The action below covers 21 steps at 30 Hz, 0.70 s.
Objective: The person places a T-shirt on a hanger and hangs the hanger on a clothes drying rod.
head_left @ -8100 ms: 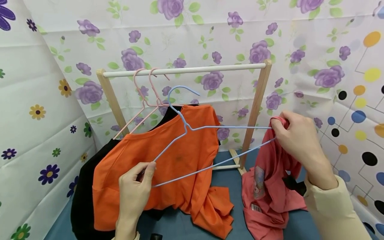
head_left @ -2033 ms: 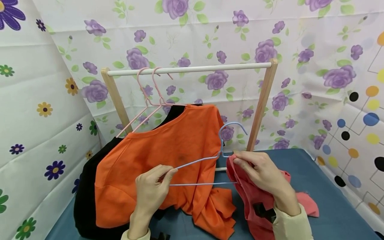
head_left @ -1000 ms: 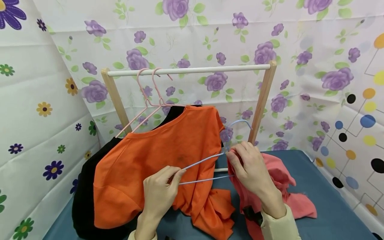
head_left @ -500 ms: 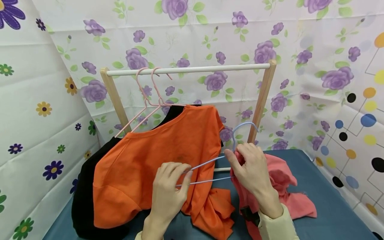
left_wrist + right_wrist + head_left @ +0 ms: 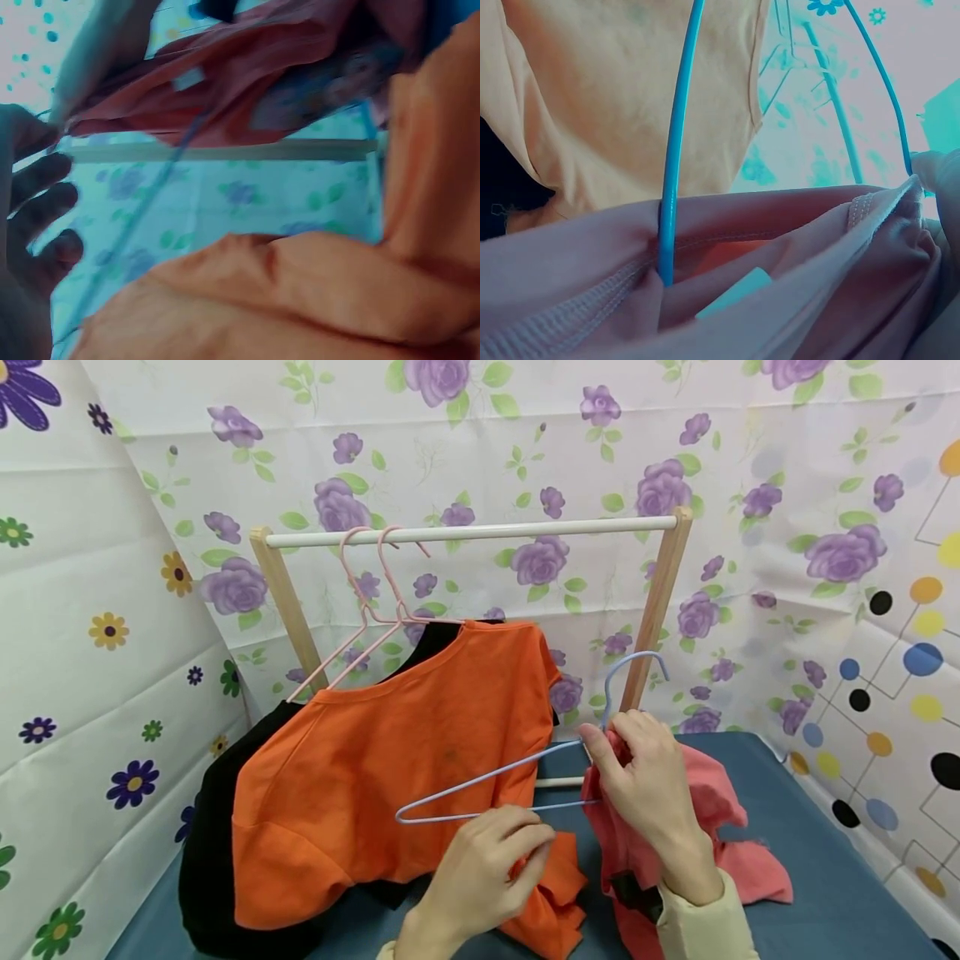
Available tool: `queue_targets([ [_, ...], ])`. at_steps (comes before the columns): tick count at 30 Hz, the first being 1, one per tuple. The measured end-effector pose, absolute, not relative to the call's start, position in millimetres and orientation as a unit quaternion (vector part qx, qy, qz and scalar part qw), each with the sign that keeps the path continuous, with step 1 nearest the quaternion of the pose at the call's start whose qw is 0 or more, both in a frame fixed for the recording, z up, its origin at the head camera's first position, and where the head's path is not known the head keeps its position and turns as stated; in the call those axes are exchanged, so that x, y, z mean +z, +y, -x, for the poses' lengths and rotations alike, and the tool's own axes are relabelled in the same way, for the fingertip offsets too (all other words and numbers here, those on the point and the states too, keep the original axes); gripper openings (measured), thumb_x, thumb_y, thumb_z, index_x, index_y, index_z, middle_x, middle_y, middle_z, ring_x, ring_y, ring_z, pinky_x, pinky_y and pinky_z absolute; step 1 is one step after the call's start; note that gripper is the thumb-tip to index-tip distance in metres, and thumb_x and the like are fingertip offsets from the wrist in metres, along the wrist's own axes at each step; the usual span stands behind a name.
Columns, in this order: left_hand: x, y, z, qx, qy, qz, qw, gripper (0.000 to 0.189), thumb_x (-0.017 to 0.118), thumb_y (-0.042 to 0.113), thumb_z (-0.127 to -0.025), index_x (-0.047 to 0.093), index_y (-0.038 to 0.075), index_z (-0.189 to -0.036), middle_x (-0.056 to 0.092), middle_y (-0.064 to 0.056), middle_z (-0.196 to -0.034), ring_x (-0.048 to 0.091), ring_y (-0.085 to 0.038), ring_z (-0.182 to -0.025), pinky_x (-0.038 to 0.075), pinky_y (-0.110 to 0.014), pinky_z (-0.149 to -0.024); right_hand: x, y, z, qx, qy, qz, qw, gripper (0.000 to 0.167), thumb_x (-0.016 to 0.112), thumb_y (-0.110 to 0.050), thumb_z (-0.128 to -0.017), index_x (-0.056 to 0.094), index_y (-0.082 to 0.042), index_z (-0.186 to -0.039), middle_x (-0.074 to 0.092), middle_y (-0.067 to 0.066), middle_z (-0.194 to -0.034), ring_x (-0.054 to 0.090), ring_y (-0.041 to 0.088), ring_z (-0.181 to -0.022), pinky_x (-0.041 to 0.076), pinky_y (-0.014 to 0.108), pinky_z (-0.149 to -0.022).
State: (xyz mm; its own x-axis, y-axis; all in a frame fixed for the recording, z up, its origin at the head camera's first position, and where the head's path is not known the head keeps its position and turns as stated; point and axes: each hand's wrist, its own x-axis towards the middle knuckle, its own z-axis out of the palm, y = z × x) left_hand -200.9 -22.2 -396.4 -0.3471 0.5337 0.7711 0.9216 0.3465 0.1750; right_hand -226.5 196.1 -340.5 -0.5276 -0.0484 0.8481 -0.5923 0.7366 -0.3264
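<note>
A blue clothes hanger [image 5: 487,774] has its right half inside the neck of a pink shirt [image 5: 705,793]. My right hand [image 5: 651,777] pinches the shirt's neckline together with the hanger, just below the hook. In the right wrist view the hanger's lower bar [image 5: 676,150] runs into the neck opening of the shirt [image 5: 795,300]. My left hand [image 5: 487,868] is below the hanger's bottom bar, its fingers loosely bent and holding nothing. The left wrist view has the left hand's fingers [image 5: 52,195] near the shirt; whether they touch it cannot be told.
An orange shirt [image 5: 390,760] and a black garment [image 5: 225,860] hang on pink hangers [image 5: 386,618] at the left of a wooden rack [image 5: 656,610] with a white rail [image 5: 480,533]. A blue cloth [image 5: 795,810] covers the table. Patterned curtains [image 5: 465,443] surround it.
My left hand has let go of the hanger's left end and moved right and down. The hanger has slid right, further into the pink shirt, while my right hand keeps its pinch.
</note>
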Motion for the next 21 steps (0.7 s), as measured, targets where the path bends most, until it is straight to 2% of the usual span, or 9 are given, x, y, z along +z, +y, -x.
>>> queue_targets([
  [5, -420.0, -4.7, 208.2, -0.317, -0.801, 0.480, 0.169, 0.012, 0.061, 0.020, -0.098, 0.070, 0.023, -0.106, 0.059, 0.014, -0.095, 0.052, 0.003, -0.074, 0.040, -0.007, -0.065, -337.8, 200.8, 223.1, 0.310, -0.819, -0.191, 0.444, 0.042, 0.069, -0.027, -0.092, 0.040, -0.019, -0.063, 0.032, -0.006, -0.061, 0.032, 0.009, -0.056, 0.027, 0.030, -0.060],
  [8, -432.3, 4.3, 210.1, -0.319, -0.817, 0.470, 0.101, 0.018, 0.055, 0.027, -0.102, 0.068, 0.025, -0.114, 0.060, 0.014, -0.099, 0.052, 0.004, -0.073, 0.041, -0.008, -0.064, -336.5, 202.1, 221.0, 0.313, -0.817, -0.188, 0.447, 0.041, 0.070, -0.027, -0.092, 0.041, -0.019, -0.064, 0.033, -0.006, -0.061, 0.033, 0.009, -0.056, 0.027, 0.029, -0.058],
  [13, -446.0, 15.1, 210.8, -0.339, -0.832, 0.440, -0.006, 0.029, 0.052, 0.033, -0.103, 0.061, 0.025, -0.129, 0.061, 0.013, -0.113, 0.056, 0.005, -0.089, 0.047, -0.017, -0.075, -334.9, 202.0, 218.5, 0.318, -0.814, -0.187, 0.449, 0.039, 0.070, -0.028, -0.092, 0.044, -0.019, -0.064, 0.034, -0.007, -0.062, 0.034, 0.009, -0.056, 0.026, 0.027, -0.056],
  [15, -449.8, 18.2, 211.1, -0.350, -0.829, 0.434, -0.037, 0.030, 0.054, 0.032, -0.102, 0.060, 0.023, -0.131, 0.062, 0.012, -0.117, 0.055, 0.005, -0.096, 0.048, -0.019, -0.081, -334.7, 201.5, 217.7, 0.320, -0.812, -0.188, 0.450, 0.038, 0.070, -0.028, -0.092, 0.045, -0.019, -0.064, 0.035, -0.006, -0.063, 0.034, 0.009, -0.056, 0.027, 0.026, -0.056],
  [21, -460.7, 24.6, 211.6, -0.344, -0.819, 0.451, -0.086, 0.028, 0.055, 0.028, -0.102, 0.064, 0.018, -0.127, 0.064, 0.013, -0.115, 0.055, 0.008, -0.094, 0.046, -0.015, -0.081, -334.1, 200.8, 216.1, 0.325, -0.810, -0.190, 0.450, 0.037, 0.071, -0.025, -0.092, 0.046, -0.019, -0.065, 0.035, -0.007, -0.063, 0.034, 0.009, -0.056, 0.026, 0.024, -0.053],
])
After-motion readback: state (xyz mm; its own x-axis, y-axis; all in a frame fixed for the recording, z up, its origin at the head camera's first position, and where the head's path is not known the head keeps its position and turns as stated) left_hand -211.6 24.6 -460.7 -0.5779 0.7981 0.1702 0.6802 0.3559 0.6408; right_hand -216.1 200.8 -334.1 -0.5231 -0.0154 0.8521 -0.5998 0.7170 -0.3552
